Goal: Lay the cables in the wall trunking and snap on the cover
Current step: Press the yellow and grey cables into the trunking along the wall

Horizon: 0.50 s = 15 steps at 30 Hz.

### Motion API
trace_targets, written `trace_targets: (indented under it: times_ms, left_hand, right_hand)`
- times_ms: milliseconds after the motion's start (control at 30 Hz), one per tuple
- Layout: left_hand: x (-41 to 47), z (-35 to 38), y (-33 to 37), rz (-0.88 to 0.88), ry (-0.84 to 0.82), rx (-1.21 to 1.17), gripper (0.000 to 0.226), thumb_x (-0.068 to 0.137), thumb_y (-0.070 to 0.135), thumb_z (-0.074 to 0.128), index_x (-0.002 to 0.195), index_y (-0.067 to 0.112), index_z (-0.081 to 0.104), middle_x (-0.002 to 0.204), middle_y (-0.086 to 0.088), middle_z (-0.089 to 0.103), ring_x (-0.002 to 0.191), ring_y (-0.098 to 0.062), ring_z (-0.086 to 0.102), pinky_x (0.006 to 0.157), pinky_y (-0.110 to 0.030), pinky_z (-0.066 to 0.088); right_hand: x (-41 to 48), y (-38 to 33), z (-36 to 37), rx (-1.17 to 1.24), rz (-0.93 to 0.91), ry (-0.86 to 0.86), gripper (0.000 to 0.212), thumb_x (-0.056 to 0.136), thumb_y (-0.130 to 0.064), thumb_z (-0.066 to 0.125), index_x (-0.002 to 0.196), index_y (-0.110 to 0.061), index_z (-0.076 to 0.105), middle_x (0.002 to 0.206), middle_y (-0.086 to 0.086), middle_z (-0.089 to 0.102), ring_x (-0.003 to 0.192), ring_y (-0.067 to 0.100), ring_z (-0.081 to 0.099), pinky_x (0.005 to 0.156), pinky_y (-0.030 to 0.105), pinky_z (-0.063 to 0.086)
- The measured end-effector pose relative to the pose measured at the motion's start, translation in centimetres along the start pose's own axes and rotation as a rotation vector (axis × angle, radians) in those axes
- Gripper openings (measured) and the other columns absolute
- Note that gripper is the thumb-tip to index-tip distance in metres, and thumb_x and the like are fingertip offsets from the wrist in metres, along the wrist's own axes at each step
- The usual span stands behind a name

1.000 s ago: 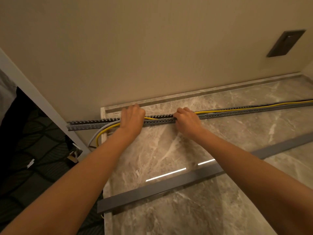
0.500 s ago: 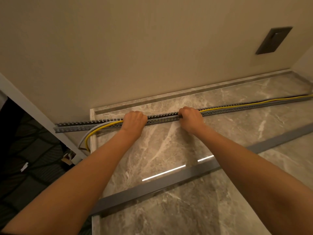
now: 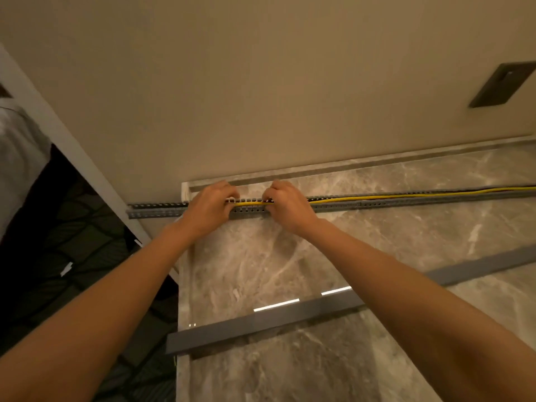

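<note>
A long grey slotted trunking (image 3: 377, 203) lies on the marble top near the wall, its left end overhanging the edge. A yellow cable (image 3: 406, 192) runs inside it from the right, with a darker cable beside it. My left hand (image 3: 210, 208) and my right hand (image 3: 285, 206) rest close together on the trunking, fingers curled over the cables between them, pressing them into the channel. The flat grey cover (image 3: 290, 317) lies loose on the marble, nearer to me, under my right forearm.
The marble top (image 3: 261, 256) ends at a left edge, beyond which is a dark patterned floor (image 3: 72, 256). A beige wall stands behind, with a dark wall plate (image 3: 501, 84) at upper right. A white frame (image 3: 58, 140) slants at left.
My hands have come closer together on the trunking. The loop of yellow and grey cable that hung out at the left end no longer shows; the cable lies in the channel between my hands.
</note>
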<state>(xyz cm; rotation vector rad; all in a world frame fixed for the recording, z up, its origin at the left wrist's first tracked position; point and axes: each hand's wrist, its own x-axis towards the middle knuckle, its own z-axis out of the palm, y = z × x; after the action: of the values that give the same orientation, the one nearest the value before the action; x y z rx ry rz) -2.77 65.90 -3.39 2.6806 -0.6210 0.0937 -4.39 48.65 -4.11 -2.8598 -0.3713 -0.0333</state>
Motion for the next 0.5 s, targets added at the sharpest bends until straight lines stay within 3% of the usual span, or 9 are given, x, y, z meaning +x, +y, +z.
trace_targets:
  times_ms: [200, 367, 433, 500]
  left_hand:
    - [-3.8, 0.0, -4.5, -0.219, 0.122, 0.134, 0.039, 0.075, 0.013, 0.074, 0.108, 0.000, 0.057, 0.110, -0.019, 0.057, 0.099, -0.033, 0.054, 0.085, -0.042, 0.047]
    - [-6.3, 0.7, -6.9, -0.348, 0.333, 0.181, 0.069, 0.065, 0.025, 0.085, 0.114, -0.012, 0.053, 0.113, -0.031, 0.056, 0.104, -0.044, 0.055, 0.089, -0.050, 0.048]
    - [-6.8, 0.6, -7.2, -0.408, 0.383, 0.219, 0.073, 0.062, 0.038, 0.085, 0.108, -0.010, 0.055, 0.107, -0.029, 0.058, 0.096, -0.041, 0.056, 0.083, -0.047, 0.050]
    - [-7.2, 0.4, -7.6, -0.446, 0.394, 0.232, 0.061, 0.063, 0.042, 0.082, 0.094, -0.005, 0.057, 0.091, -0.023, 0.060, 0.080, -0.034, 0.056, 0.068, -0.040, 0.049]
  right_hand:
    - [2.9, -5.0, 0.7, 0.049, -0.096, -0.053, 0.018, 0.092, -0.006, 0.051, 0.106, 0.001, 0.061, 0.118, 0.017, 0.055, 0.112, 0.034, 0.050, 0.088, 0.040, 0.042]
    - [4.1, -8.1, 1.8, 0.125, -0.186, -0.147, 0.043, 0.093, -0.008, 0.053, 0.135, -0.010, 0.044, 0.139, 0.013, 0.048, 0.125, 0.031, 0.047, 0.098, 0.039, 0.041]
    - [4.4, -8.9, 2.4, 0.155, -0.207, -0.171, 0.040, 0.093, -0.007, 0.051, 0.133, -0.012, 0.049, 0.134, 0.016, 0.053, 0.122, 0.033, 0.050, 0.097, 0.040, 0.042]
    - [4.6, -9.0, 2.9, 0.179, -0.208, -0.152, 0.035, 0.092, -0.003, 0.050, 0.126, -0.010, 0.057, 0.126, 0.018, 0.058, 0.115, 0.034, 0.053, 0.093, 0.040, 0.044]
